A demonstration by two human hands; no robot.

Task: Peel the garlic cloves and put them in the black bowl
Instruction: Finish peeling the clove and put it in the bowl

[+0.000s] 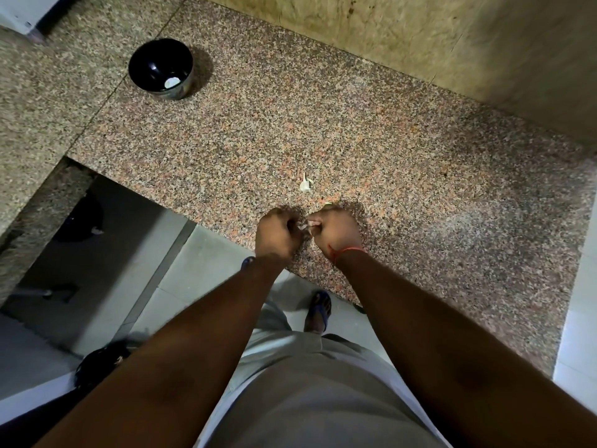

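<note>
A garlic clove (303, 225) is pinched between both grips near the desk's (420, 176) front edge: the left hand (277, 232) and right hand (336, 231) are curled around it, knuckles up. Peel scraps (305, 184) are seen just beyond. The black bowl (160, 68), holding one pale piece (171, 82), is set well apart toward the far left corner.

A speckled granite counter (355, 130) meets a yellowish wall (420, 37). Below, a blue sandal (319, 307) stands on grey floor tiles (193, 286).
</note>
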